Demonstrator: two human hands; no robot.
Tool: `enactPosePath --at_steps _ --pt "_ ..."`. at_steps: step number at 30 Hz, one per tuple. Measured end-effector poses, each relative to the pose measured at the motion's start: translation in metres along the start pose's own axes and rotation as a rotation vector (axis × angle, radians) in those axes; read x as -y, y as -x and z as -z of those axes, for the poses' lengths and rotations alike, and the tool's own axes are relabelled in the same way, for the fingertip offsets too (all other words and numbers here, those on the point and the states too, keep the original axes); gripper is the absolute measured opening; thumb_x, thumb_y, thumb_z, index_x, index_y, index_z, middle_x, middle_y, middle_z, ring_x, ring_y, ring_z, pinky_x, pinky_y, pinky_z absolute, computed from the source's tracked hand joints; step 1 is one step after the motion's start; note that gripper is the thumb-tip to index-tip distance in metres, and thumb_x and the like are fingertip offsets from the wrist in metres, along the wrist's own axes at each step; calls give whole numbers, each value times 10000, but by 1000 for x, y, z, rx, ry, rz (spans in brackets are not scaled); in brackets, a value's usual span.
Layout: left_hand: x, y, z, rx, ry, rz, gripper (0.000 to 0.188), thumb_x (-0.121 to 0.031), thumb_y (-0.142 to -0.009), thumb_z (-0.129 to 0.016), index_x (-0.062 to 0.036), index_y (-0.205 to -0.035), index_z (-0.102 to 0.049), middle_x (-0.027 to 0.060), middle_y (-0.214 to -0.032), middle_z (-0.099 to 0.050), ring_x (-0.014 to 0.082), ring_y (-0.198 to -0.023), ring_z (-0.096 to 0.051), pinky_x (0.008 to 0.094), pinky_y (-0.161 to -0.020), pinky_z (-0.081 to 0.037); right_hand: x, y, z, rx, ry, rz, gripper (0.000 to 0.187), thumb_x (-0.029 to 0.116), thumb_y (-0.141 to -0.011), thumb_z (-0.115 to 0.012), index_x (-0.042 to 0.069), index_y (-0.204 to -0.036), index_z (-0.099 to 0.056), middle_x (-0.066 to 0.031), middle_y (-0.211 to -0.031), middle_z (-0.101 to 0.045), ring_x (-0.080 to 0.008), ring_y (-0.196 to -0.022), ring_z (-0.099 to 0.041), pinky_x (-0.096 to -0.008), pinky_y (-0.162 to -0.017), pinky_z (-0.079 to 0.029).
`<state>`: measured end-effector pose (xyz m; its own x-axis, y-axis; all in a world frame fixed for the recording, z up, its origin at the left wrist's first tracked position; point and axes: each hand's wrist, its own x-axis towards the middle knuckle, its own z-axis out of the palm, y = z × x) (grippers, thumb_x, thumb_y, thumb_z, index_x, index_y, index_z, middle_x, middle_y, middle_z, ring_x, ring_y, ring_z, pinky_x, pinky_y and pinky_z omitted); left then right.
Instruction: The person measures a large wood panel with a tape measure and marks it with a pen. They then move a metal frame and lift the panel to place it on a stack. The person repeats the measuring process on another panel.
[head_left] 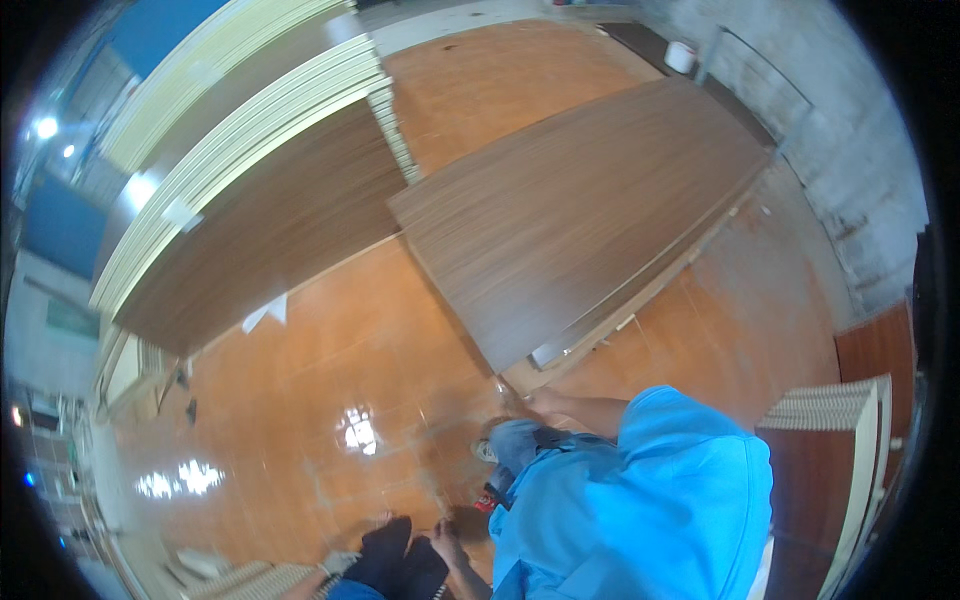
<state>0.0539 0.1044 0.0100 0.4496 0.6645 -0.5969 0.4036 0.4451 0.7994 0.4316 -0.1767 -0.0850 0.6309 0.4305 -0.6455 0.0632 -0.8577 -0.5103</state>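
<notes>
At the lower edge, beside my dark trousers [388,560], my right hand [447,543] hangs with its fingers loosely apart. Nothing shows in it, and it touches no board. What shows of my left hand [306,586] is a bit of skin at the lower edge; its fingers are hidden. Close on my right, a co-worker in a bright blue shirt [640,500] and jeans bends forward. The co-worker's hand [543,402] reaches to the near corner of a large stack of brown wood-grain boards [590,210].
A tall stack of pale-edged boards [270,110] with a brown panel face stands at the left. More boards [815,480] are stacked at the lower right. A white bucket [680,57] sits near the grey wall [860,150]. The tiled orange floor [330,350] shines with reflections.
</notes>
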Motion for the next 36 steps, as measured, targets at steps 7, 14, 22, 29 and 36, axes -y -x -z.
enactPosePath --at_steps 7,14,22,29,36 --pt "-201 -196 -28 158 -319 -32 211 -166 -1000 -610 10 -1106 -658 37 -894 -647 114 -777 -602 264 -683 -496 93 -52 23 -161 -640 -199 331 328 -878 -643 36 -1000 -741 -163 -788 -729 -324 -705 -724 -449 -695 -561" --pt "-314 -285 -133 363 -352 -132 225 -198 -998 -641 -30 -1144 -674 30 -938 -666 109 -820 -604 250 -726 -495 97 -64 46 -228 -541 -301 453 433 -917 -593 6 -990 -729 -222 -994 -735 -364 -877 -734 -452 -762 -566" --pt "-287 -330 -269 1052 -1022 -222 317 -210 -961 -680 -9 -1203 -648 97 -1035 -718 175 -940 -678 304 -809 -531 69 9 17 -996 -681 -184 304 268 -947 -551 20 -879 -713 -163 -781 -698 -246 -661 -676 -406 -670 -544" --pt "-225 -266 -385 1347 -1339 -436 296 -237 -947 -688 9 -1111 -675 84 -961 -707 163 -910 -668 299 -812 -527 -23 170 -196 -676 -981 -1034 298 261 -889 -589 -3 -870 -726 -198 -723 -696 -303 -703 -705 -459 -648 -542" --pt "-100 -192 -468 1148 -1423 -85 205 -234 -932 -700 -31 -946 -680 50 -738 -662 149 -656 -623 309 -580 -494 -131 278 -276 -780 -1352 -1114 263 257 -885 -643 24 -842 -757 -148 -785 -714 -281 -772 -718 -442 -717 -561"
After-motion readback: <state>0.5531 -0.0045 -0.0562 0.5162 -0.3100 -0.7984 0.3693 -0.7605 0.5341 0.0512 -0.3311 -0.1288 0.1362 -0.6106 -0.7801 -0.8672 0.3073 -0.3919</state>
